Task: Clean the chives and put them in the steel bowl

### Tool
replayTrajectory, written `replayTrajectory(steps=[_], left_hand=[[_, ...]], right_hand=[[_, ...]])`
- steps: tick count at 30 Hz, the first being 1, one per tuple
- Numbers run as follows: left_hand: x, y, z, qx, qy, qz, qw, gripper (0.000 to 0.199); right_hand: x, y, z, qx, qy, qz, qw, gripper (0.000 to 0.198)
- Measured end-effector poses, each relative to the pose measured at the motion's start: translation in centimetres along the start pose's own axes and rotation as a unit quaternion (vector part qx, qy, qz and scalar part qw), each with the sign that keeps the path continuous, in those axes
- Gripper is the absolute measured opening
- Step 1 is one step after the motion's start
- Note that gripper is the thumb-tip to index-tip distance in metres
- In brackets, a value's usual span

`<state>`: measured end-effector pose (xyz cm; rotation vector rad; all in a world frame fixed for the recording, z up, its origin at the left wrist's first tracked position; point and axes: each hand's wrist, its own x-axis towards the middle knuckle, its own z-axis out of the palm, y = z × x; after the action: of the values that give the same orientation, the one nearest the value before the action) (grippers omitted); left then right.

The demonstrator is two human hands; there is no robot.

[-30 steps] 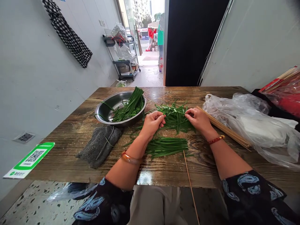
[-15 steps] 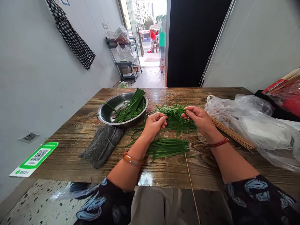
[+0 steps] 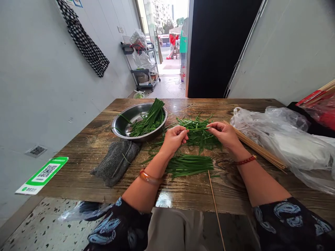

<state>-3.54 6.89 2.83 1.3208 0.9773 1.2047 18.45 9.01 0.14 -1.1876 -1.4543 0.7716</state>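
Between my two hands a thin green chive leaf (image 3: 198,129) is stretched roughly level. My left hand (image 3: 176,136) pinches its left end between thumb and fingers. At the other end, my right hand (image 3: 222,132) has it between thumb and fingertips. Behind and below lies a loose heap of chives (image 3: 200,141). Closer to me, a neat bundle of chives (image 3: 191,165) rests on the table, with a thin wooden skewer (image 3: 215,200) sticking out past the edge from its right end. A steel bowl (image 3: 120,129) to the left holds more long chives (image 3: 151,120).
On the wooden table (image 3: 83,174), a dark grey mesh cloth (image 3: 115,164) lies left of my arm. Several skewers (image 3: 258,150) are bunched at right beside clear plastic bags (image 3: 293,139). A green QR-code card (image 3: 43,175) is at the left edge. A cart (image 3: 143,69) stands by the doorway.
My right hand has straightened its fingers into a finer pinch, and the leaf now shows taut between both hands. The whole view has shifted slightly.
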Motion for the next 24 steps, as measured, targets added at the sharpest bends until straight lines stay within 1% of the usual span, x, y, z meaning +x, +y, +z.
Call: replayTrajectory(steps=[4, 7, 13, 15, 19, 24], left_hand=[[-0.1, 0.2, 0.1, 0.002, 0.008, -0.001, 1.0, 0.018], [-0.1, 0.1, 0.1, 0.013, 0.012, 0.004, 1.0, 0.018], [0.1, 0.0, 0.1, 0.017, 0.014, 0.009, 1.0, 0.017], [0.1, 0.0, 0.1, 0.019, 0.014, 0.008, 1.0, 0.017], [0.1, 0.0, 0.1, 0.018, 0.012, 0.006, 1.0, 0.018], [0.1, -0.1, 0.2, 0.017, 0.011, 0.007, 1.0, 0.019]], right_hand=[[0.0, 0.0, 0.1, 0.03, 0.003, 0.012, 0.999, 0.026], [0.0, 0.2, 0.1, 0.034, -0.008, 0.01, 0.999, 0.026], [-0.1, 0.4, 0.3, 0.029, -0.018, -0.023, 0.999, 0.028], [-0.2, 0.3, 0.3, -0.006, -0.014, -0.044, 0.999, 0.029], [-0.5, -0.4, 0.1, -0.133, -0.003, -0.064, 0.989, 0.031], [-0.9, -0.8, 0.1, -0.216, 0.0, -0.085, 0.973, 0.031]])
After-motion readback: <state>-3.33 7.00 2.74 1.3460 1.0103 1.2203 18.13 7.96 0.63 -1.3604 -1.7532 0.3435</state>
